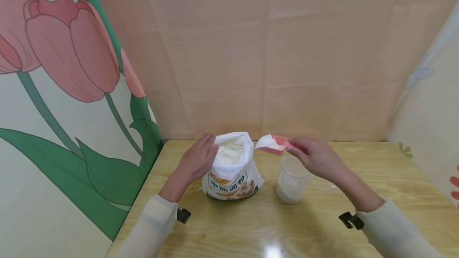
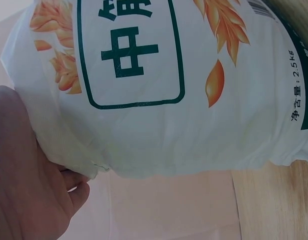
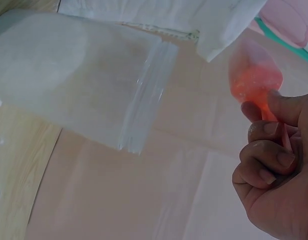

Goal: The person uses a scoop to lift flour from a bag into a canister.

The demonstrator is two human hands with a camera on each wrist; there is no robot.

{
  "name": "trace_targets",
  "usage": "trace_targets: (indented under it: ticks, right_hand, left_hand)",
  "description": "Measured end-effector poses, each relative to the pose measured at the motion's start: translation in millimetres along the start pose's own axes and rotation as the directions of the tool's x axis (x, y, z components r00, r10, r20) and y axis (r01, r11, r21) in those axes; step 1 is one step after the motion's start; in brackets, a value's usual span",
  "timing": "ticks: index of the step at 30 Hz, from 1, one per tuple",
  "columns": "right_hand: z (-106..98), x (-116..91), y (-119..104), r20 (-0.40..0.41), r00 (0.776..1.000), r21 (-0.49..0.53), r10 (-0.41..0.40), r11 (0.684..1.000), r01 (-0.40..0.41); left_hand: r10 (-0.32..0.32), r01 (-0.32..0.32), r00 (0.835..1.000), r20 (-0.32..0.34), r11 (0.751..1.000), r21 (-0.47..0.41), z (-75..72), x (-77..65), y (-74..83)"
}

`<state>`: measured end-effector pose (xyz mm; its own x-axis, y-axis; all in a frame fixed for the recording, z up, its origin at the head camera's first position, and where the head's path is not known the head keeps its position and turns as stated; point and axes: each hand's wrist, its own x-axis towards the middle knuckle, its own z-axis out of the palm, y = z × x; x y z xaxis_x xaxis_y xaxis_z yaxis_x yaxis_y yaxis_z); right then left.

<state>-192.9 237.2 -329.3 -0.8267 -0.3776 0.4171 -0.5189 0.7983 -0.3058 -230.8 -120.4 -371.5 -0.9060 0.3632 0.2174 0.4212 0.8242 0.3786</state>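
A white flour bag (image 1: 229, 178) stands upright with its top open and white flour (image 1: 229, 152) inside. My left hand (image 1: 199, 156) holds the bag's left side at the rim; in the left wrist view its fingers (image 2: 76, 192) curl partly behind the bag. My right hand (image 1: 317, 157) grips the handle of a pink scoop (image 1: 275, 149) heaped with flour. The scoop is raised between the bag's mouth and a clear plastic jar (image 1: 292, 182). That jar stands open to the right of the bag, with white powder in its lower part.
The wooden table (image 1: 229, 230) meets a beige cloth backdrop (image 1: 251, 71) just behind the bag. A wall with painted tulips (image 1: 71, 47) closes off the left side, and a pale wall (image 1: 430, 102) rises on the right.
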Motion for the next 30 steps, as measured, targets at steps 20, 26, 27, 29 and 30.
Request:
trace_targets:
  ticks: [20, 26, 27, 29, 30]
  right_hand:
    - [-16, -41, 24, -0.012, 0.997, -0.056, 0.073, 0.996, -0.074]
    - [-18, -51, 30, -0.015, 0.997, -0.067, 0.081, 0.994, -0.082]
    - [-19, -53, 31, -0.012, 0.996, -0.066, 0.083, 0.994, -0.084]
    - [-19, -56, 34, -0.009, 0.996, -0.068, 0.086, 0.994, -0.087]
    - [-19, -58, 35, -0.005, 0.996, -0.066, 0.087, 0.994, -0.088]
  left_hand:
    - [0.007, -0.007, 1.0, -0.015, 1.0, 0.002, -0.4, 0.0, 0.8]
    - [0.005, -0.005, 1.0, -0.012, 1.0, -0.001, 0.4, -0.1, 0.4]
    - [0.005, -0.005, 1.0, -0.011, 1.0, -0.002, 0.8, 0.0, 0.2]
    - [0.003, -0.003, 1.0, -0.012, 1.0, -0.001, 1.2, 0.1, 0.0]
    - [0.003, -0.003, 1.0, -0.013, 1.0, 0.0, 1.3, 0.2, -0.1]
